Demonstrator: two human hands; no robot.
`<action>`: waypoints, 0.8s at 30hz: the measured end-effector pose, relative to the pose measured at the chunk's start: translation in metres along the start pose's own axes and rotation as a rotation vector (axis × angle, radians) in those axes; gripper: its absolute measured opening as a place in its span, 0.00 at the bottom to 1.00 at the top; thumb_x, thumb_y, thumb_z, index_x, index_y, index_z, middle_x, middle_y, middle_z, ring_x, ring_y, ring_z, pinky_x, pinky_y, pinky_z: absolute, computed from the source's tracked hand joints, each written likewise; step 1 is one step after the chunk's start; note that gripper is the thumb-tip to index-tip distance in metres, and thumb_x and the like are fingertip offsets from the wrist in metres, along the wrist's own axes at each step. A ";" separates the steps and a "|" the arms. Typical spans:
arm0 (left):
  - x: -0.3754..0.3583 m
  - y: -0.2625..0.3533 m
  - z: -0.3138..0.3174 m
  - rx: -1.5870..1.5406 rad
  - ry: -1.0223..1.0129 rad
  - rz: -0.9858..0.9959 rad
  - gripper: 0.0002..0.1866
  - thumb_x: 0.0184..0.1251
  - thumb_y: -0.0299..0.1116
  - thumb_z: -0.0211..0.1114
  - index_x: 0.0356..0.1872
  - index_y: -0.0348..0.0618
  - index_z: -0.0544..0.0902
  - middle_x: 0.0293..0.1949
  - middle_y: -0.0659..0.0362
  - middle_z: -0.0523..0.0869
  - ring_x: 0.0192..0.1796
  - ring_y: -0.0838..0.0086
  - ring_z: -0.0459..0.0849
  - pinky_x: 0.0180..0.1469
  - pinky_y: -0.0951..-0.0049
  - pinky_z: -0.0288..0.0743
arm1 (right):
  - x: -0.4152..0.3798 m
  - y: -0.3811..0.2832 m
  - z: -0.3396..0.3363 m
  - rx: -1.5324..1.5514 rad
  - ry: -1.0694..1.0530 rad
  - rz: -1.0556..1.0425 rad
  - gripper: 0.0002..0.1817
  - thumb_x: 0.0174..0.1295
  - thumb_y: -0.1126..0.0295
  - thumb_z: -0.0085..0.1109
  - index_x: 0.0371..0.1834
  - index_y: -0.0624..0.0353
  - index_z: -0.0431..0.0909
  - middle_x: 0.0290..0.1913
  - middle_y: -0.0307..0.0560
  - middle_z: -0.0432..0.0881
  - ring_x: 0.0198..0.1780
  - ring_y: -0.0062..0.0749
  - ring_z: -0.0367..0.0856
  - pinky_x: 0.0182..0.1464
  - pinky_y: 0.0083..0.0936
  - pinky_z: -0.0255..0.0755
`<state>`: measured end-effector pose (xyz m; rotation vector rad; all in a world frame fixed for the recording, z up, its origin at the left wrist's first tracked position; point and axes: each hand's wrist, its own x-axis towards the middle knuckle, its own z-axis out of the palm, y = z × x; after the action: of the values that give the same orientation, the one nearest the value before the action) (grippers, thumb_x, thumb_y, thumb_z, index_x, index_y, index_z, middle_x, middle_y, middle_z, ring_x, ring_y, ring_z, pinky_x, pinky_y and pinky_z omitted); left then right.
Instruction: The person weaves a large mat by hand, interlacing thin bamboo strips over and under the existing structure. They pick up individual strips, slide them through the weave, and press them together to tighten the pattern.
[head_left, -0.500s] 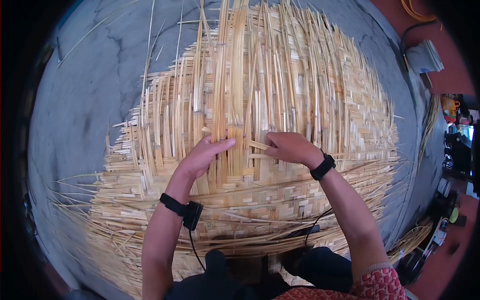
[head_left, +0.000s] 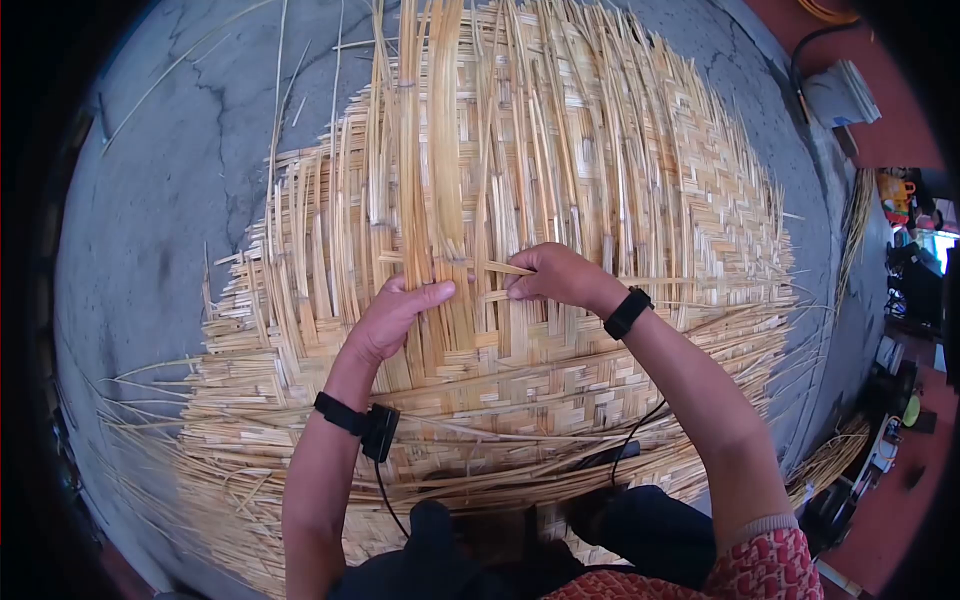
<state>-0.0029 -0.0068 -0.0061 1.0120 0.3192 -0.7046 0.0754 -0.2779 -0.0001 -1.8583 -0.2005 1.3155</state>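
A loose strip point(head_left: 508, 268) was pinched in the fingers of the right hand point(head_left: 555, 275), near the middle of the woven mat point(head_left: 620, 200) laid on the floor point(head_left: 170, 200). Upright strips point(head_left: 425, 150) were pressed under the left hand point(head_left: 395, 315), fingers spread flat. Splitting was judged possible if the strip were bent sharply. Compared with the earlier frame, both hands were found slightly higher up the mat.

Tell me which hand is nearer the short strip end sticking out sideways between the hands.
Right. The right hand pinches the strip end; the left hand rests apart from it on the mat.
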 end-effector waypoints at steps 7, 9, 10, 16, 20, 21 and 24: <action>-0.005 0.002 0.004 -0.001 0.029 0.054 0.21 0.73 0.33 0.70 0.63 0.36 0.83 0.58 0.55 0.89 0.59 0.72 0.87 0.66 0.69 0.79 | -0.002 -0.015 0.019 -0.535 0.483 -0.305 0.10 0.62 0.66 0.67 0.44 0.57 0.85 0.40 0.51 0.86 0.43 0.51 0.85 0.49 0.44 0.78; -0.006 0.002 0.003 -0.006 0.033 0.049 0.20 0.73 0.33 0.70 0.62 0.36 0.83 0.59 0.55 0.89 0.59 0.72 0.87 0.67 0.69 0.79 | 0.000 -0.017 0.028 -0.617 0.565 -0.313 0.09 0.62 0.67 0.66 0.43 0.57 0.83 0.40 0.51 0.85 0.43 0.51 0.85 0.48 0.45 0.79; -0.005 0.002 0.003 -0.005 0.033 0.061 0.20 0.74 0.33 0.70 0.62 0.36 0.83 0.59 0.56 0.89 0.59 0.72 0.87 0.66 0.69 0.79 | 0.001 -0.019 0.032 -0.671 0.592 -0.300 0.08 0.62 0.69 0.65 0.43 0.57 0.82 0.40 0.51 0.83 0.43 0.51 0.85 0.48 0.45 0.80; -0.002 -0.002 0.000 0.010 0.036 0.116 0.21 0.74 0.34 0.69 0.64 0.35 0.82 0.59 0.56 0.89 0.58 0.72 0.87 0.66 0.69 0.79 | 0.000 -0.023 0.039 -0.777 0.587 -0.288 0.05 0.64 0.74 0.60 0.41 0.58 0.80 0.39 0.52 0.80 0.43 0.52 0.84 0.46 0.44 0.81; 0.003 -0.009 -0.003 -0.078 0.082 0.094 0.23 0.76 0.39 0.69 0.65 0.36 0.80 0.55 0.56 0.90 0.57 0.72 0.87 0.65 0.68 0.80 | -0.020 0.000 0.052 -0.616 0.493 -0.334 0.07 0.66 0.71 0.64 0.44 0.57 0.79 0.39 0.50 0.78 0.44 0.52 0.82 0.47 0.44 0.78; 0.006 -0.017 -0.009 -0.081 0.085 0.096 0.23 0.76 0.39 0.69 0.65 0.36 0.80 0.55 0.56 0.90 0.57 0.72 0.87 0.65 0.68 0.80 | -0.024 -0.001 0.051 -0.594 0.491 -0.365 0.08 0.66 0.69 0.65 0.43 0.58 0.79 0.39 0.50 0.77 0.45 0.51 0.82 0.48 0.44 0.77; 0.011 -0.030 -0.018 -0.087 0.089 0.133 0.29 0.80 0.49 0.63 0.69 0.36 0.77 0.56 0.56 0.88 0.59 0.72 0.86 0.65 0.68 0.80 | -0.028 -0.010 0.040 -0.549 0.503 -0.392 0.09 0.66 0.67 0.67 0.43 0.58 0.81 0.39 0.51 0.78 0.44 0.51 0.81 0.49 0.43 0.77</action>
<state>-0.0137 -0.0053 -0.0412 0.9739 0.3534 -0.5225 0.0324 -0.2653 0.0226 -2.3836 -0.6684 0.5229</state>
